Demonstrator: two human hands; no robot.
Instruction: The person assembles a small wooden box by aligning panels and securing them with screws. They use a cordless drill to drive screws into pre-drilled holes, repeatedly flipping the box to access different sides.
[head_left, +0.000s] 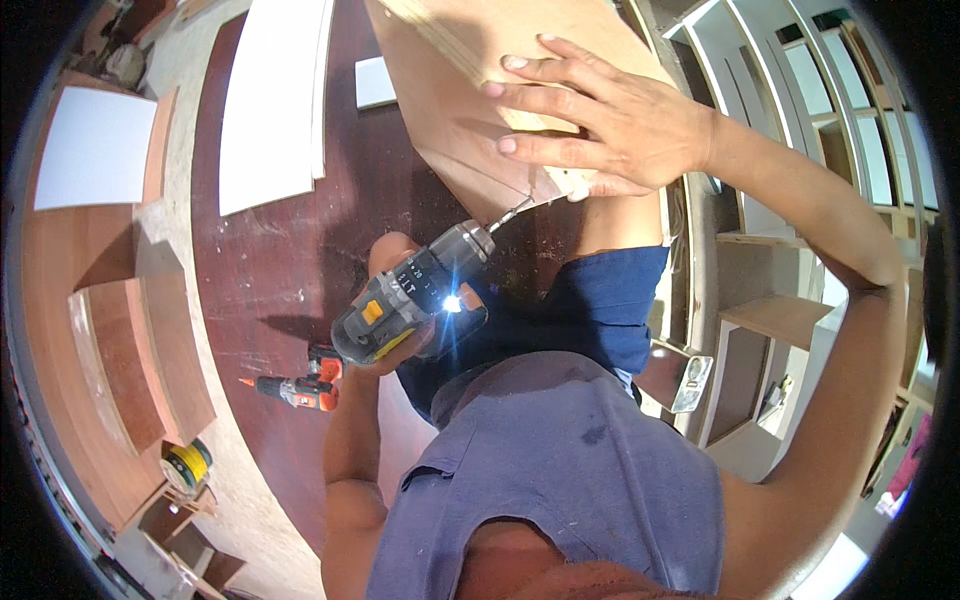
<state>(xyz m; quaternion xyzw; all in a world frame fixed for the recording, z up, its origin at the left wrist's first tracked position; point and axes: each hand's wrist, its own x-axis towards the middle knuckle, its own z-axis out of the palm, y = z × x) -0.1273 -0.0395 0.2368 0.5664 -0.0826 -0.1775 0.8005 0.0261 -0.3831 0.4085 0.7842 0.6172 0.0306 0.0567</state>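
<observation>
My left hand (pixel 398 352) is wrapped round the grip of a grey, black and yellow cordless drill (pixel 405 290), whose work light is lit. The long drill bit (pixel 510 214) points up and right. Its tip is at the near corner of a pale wooden panel (pixel 450 125); whether it has entered the wood, I cannot tell. My right hand (pixel 625 125) lies on this panel with its fingers spread, just above the bit. The panel slants over my bare leg, and the body of the drill hides part of my left hand.
An orange and black drill (pixel 300 390) lies left on the dark red board (pixel 270 280). Long white panels (pixel 268 90) and a small white block (pixel 374 82) are beyond it. A yellow tape roll (pixel 186 466) and brown boards stand far left, shelf frames (pixel 770 320) at right.
</observation>
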